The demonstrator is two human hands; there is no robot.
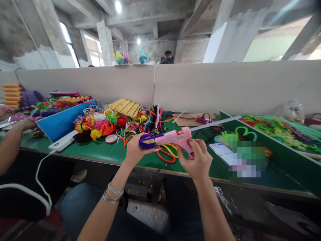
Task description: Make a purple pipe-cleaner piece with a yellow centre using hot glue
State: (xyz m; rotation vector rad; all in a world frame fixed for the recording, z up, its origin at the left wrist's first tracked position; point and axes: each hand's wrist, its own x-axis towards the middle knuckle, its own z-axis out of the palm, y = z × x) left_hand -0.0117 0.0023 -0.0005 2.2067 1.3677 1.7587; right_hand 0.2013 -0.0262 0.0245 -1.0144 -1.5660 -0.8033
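Note:
Over the front part of the green table, my left hand (136,148) is closed around a coil of dark purple pipe cleaner (147,142). My right hand (198,157) grips a pink hot glue gun (181,138) by its handle, and a long translucent glue stick (215,123) sticks out of its back. The gun's nozzle points left, at or just over the purple coil; whether it touches cannot be made out. Beneath the gun, red and yellow pipe cleaner loops (167,154) lie on the table.
A heap of bright pipe cleaner pieces (100,124) and a yellow egg tray (124,107) stand left, beside a blue board (66,120) and a white power strip (62,140). A phone (220,152) and a green divider (271,147) are right. A co-worker's arm (11,144) reaches in at far left.

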